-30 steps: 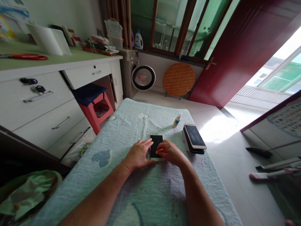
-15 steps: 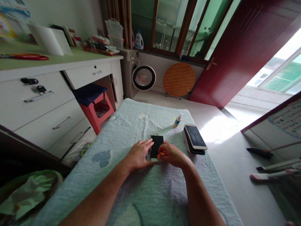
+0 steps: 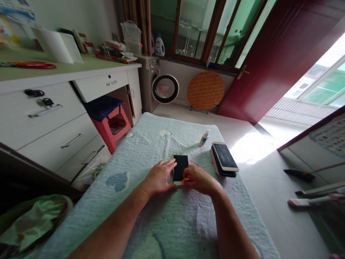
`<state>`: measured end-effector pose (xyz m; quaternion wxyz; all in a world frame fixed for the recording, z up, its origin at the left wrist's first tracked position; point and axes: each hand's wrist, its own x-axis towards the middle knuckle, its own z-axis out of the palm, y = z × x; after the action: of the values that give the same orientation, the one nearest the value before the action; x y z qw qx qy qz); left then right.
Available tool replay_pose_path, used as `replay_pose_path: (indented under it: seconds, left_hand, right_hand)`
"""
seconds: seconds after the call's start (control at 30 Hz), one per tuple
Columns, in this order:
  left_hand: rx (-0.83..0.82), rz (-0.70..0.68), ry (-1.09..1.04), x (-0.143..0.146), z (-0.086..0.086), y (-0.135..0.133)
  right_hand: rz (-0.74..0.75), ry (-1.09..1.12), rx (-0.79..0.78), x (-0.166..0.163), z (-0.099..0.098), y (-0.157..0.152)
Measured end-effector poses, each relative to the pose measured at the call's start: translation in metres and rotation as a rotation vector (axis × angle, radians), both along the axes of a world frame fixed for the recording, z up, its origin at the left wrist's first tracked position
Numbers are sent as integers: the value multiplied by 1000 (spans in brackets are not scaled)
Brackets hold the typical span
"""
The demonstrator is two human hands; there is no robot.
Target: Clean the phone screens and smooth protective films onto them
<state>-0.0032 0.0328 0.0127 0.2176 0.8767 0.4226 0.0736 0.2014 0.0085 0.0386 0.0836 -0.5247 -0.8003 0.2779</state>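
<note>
A white-framed smartphone (image 3: 180, 165) with a dark screen lies face up on the cloth-covered table. My left hand (image 3: 160, 176) steadies it, fingers along its left edge and thumb at the lower corner. Bunched in my closed right hand (image 3: 201, 178) is a small orange cloth (image 3: 186, 180), pressed against the lower right part of the screen. Most of that cloth is hidden by my fingers. A small spray bottle (image 3: 204, 138) with a white cap stands beyond my right hand. To the right rests a stack of phones (image 3: 225, 157), a light-framed one on top.
The table wears a pale blue quilted cover (image 3: 151, 133). On the left are a red stool (image 3: 114, 127) and a white drawer cabinet (image 3: 54, 133). A washing machine (image 3: 149, 86) with its door ajar and a round wooden tabletop (image 3: 206, 90) stand at the back.
My right hand has moved slightly down and right over the phone's screen with the orange cloth. My left hand keeps its place on the phone.
</note>
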Motion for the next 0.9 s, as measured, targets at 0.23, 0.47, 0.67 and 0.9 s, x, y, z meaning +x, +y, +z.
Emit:
replay_pose_path:
  seconds: [0.23,0.47,0.67,0.9]
  left_hand:
    - [17,-1,-8,0,-3,1]
    - [25,5,-19,1,-2,0]
    - [29,5,-27,1,-2,0]
    - [32,3,-39,0,-3,1]
  right_hand:
    - [50,-51,-39,-4,6,-4]
    - [24,-130,0,-6,-1,-6]
    - [-18,-218,52,-16,-4,-9]
    - [-3,-257,108,-26,-1,-14]
